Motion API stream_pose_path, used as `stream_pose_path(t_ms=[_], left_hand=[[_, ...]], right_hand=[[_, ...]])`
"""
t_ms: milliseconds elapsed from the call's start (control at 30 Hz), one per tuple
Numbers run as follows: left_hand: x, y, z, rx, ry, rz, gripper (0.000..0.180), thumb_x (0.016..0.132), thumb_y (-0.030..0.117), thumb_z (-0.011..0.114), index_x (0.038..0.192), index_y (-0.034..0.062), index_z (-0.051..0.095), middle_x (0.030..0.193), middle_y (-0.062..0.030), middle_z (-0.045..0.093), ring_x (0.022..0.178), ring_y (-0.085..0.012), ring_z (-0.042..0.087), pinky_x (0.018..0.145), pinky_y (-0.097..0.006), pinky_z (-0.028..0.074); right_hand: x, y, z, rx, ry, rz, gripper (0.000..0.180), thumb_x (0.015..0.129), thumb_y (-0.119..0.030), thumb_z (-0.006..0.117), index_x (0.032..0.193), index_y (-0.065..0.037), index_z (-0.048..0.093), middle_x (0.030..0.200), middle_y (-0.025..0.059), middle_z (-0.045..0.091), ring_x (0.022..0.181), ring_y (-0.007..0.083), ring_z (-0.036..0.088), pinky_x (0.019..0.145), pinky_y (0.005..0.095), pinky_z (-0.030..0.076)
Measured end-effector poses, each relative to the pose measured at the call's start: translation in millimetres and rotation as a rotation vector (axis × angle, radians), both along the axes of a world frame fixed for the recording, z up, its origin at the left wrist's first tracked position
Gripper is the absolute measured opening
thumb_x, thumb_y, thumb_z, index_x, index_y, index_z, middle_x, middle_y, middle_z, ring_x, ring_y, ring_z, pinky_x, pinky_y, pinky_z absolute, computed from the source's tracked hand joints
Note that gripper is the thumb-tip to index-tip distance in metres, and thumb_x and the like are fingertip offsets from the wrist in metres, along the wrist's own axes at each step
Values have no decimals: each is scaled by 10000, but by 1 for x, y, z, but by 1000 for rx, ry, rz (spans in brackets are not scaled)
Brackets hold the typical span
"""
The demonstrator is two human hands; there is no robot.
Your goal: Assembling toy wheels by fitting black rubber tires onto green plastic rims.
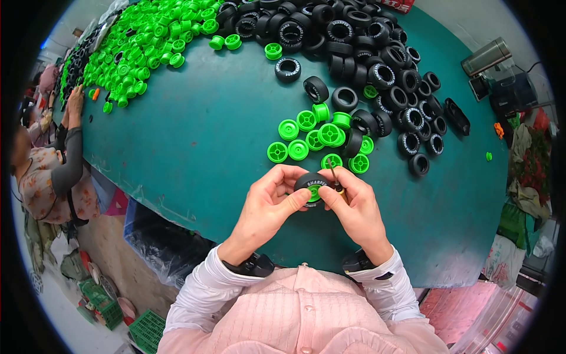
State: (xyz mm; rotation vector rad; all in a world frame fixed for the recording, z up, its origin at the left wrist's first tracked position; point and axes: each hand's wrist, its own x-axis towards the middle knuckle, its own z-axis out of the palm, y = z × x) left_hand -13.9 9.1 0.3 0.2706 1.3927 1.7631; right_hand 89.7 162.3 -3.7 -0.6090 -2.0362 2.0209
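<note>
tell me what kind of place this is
Most likely a small toy assembly workshop. A big green table carries heaps of black tyres and green wheel hubs. The left hand and right hand hold a tyre with a hub in it, and another worker sits alongside.

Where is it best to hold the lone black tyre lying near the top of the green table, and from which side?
Take the lone black tyre by its outer tread, fingers pinching opposite sides from above. It seems to lie flat with its hole up, and bare table surrounds it, so any side looks free.
</note>
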Motion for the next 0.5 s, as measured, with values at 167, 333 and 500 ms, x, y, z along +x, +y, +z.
stream_pose_path(t_ms=[167, 333, 500], left_hand=[[2, 0, 3, -48, 116, 14, 222, 966, 93, 672, 1141, -26, 607, 1049, -59, 665, 937, -100, 636, 822, -269, 557], [7, -1, 2, -27, 120, 22, 197, 964, 69, 664, 1124, -29, 603, 1028, -42, 660, 929, -96, 637, 845, -258, 542], [12, 3, -4, -30, 207, 32, 183, 967, 41, 646, 1130, -26, 599, 1036, -40, 660, 941, -97, 637, 845, -266, 543]], right_hand=[[1, -8, 5, -23, -76, -53, 221, 917, -144, 726, 1030, 27, 644, 805, 13, 637, 667, 63, 541, 614, 229, 443], [-1, -3, 12, -251, -94, -61, 196, 913, -143, 730, 992, 19, 654, 814, 3, 629, 682, 64, 549, 630, 226, 457], [-2, 4, 2, -129, -63, 20, 188, 936, -157, 708, 952, 18, 641, 823, 3, 610, 685, 64, 541, 632, 235, 463]])
